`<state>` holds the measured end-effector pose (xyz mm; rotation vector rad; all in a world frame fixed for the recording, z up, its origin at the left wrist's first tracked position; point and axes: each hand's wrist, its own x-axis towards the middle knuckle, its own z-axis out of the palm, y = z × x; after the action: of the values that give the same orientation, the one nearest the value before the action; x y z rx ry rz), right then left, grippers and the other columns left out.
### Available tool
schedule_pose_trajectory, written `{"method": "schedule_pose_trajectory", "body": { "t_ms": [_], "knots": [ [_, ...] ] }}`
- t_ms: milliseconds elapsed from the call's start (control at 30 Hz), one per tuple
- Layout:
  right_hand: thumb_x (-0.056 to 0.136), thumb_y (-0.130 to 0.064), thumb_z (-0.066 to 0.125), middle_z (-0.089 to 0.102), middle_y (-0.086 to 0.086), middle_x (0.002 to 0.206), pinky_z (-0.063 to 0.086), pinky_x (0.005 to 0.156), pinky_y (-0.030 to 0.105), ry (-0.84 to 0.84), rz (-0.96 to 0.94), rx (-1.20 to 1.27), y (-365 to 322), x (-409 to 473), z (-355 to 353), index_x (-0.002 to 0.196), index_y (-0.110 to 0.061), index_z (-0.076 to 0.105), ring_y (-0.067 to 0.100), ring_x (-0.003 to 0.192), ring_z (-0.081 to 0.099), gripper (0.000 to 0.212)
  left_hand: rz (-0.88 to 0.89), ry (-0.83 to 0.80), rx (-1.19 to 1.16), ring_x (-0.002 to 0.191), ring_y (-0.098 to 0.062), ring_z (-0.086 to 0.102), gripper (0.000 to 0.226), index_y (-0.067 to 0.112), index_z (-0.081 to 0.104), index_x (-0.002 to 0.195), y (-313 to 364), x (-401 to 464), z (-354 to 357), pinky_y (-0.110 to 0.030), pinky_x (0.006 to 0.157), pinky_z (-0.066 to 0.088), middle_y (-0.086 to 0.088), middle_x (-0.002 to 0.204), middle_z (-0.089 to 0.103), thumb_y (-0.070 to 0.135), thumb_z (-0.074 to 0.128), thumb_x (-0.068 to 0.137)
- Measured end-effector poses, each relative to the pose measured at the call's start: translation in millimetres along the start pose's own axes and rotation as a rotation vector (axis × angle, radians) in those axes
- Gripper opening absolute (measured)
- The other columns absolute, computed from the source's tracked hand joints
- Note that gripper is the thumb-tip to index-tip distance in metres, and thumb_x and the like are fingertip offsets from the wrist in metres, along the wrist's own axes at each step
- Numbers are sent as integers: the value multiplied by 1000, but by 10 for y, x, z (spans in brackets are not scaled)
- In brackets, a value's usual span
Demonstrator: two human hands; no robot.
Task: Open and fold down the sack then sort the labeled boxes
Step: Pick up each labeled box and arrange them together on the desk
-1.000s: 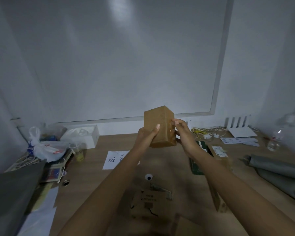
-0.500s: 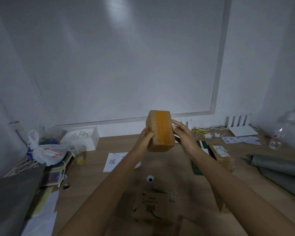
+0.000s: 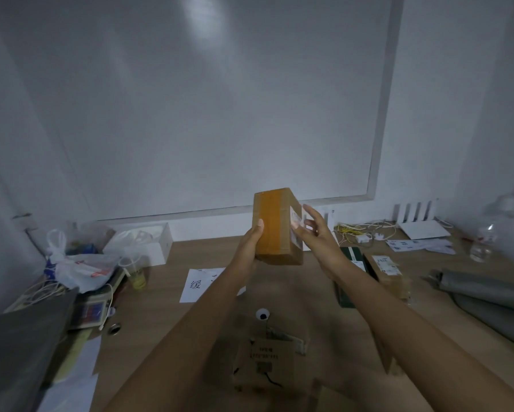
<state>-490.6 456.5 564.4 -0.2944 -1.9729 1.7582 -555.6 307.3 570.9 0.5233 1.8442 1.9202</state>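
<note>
I hold a brown cardboard box (image 3: 275, 224) upright in the air above the wooden table (image 3: 166, 316). A strip of tape runs down its near face and a white label shows on its right side. My left hand (image 3: 248, 248) grips the box from the lower left, thumb on the taped face. My right hand (image 3: 315, 236) lies against the labeled side with its fingers straight and spread. A grey sack (image 3: 487, 295) lies folded at the right edge of the table. Another labeled box (image 3: 388, 270) lies beside a dark green box (image 3: 349, 281) under my right forearm.
A cardboard box with printing (image 3: 264, 361) sits near me, below my arms. A white sheet with a character (image 3: 197, 282) lies mid-table. A plastic bag (image 3: 80, 267), cup and clutter fill the left side; a white router (image 3: 422, 227), cables and a bottle (image 3: 483, 242) stand at the back right.
The box has turned in my hands: first a plain face, then the taped face, now the labeled side shows too. My right fingers have straightened and spread against that side.
</note>
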Motion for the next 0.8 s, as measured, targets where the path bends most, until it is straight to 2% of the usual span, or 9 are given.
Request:
{"method": "schedule_pose_trajectory", "body": {
  "t_ms": [33,100,167,233,300,400,500,633,800],
  "knots": [
    [86,-43,62,38,2,142,50,89,31,-4,61,47,2,13,1,147,-34,23,20,123,46,73,14,-1,-9,122,-28,54,51,27,38,135,-5,1,-3,-50,106,42,-4,134,53,56,39,93],
    [85,-43,64,42,5,142,48,94,39,-35,147,134,5,17,5,147,-31,21,20,115,52,76,62,10,16,120,-26,55,46,31,39,134,-24,36,-13,-50,104,44,-3,137,52,53,40,94],
    [86,-38,64,48,2,130,51,89,35,-59,129,131,19,14,14,138,-32,30,16,105,56,63,157,72,70,121,-23,54,52,34,35,140,-36,72,-37,-49,101,47,-2,141,47,51,47,93],
    [84,-39,67,46,-4,126,52,92,37,-26,97,66,60,30,23,139,-32,31,16,110,54,67,248,131,122,122,-22,51,51,37,31,142,-21,91,-75,-43,97,50,0,140,44,41,51,94],
    [83,-39,69,48,-4,128,51,96,40,33,88,40,95,56,20,140,-29,35,16,113,55,68,312,126,168,125,-22,49,44,34,36,139,4,91,-97,-34,92,49,-1,143,42,34,48,97],
    [87,-33,66,56,0,127,54,90,34,44,32,51,137,59,12,129,-29,47,16,111,58,47,267,97,161,119,-15,50,51,32,35,144,18,90,-73,-25,85,47,2,145,42,41,48,96],
    [91,-25,61,55,-2,120,55,85,29,68,-10,68,164,23,-12,135,-23,46,11,105,58,46,188,110,126,110,-14,53,62,31,33,147,40,95,-9,-25,83,50,0,143,45,42,56,91],
    [92,-30,60,55,2,132,51,97,43,83,14,36,270,30,-125,141,-29,41,18,117,56,52,135,106,67,99,-13,61,58,25,39,145,-23,120,113,-30,83,55,-4,136,55,34,60,91],
    [93,-32,58,55,4,136,52,95,46,91,33,73,351,-35,-384,132,-41,43,22,119,57,43,131,-12,65,93,-8,67,40,19,49,135,-200,174,361,-23,71,58,-4,125,63,28,52,96]
  ]
}}
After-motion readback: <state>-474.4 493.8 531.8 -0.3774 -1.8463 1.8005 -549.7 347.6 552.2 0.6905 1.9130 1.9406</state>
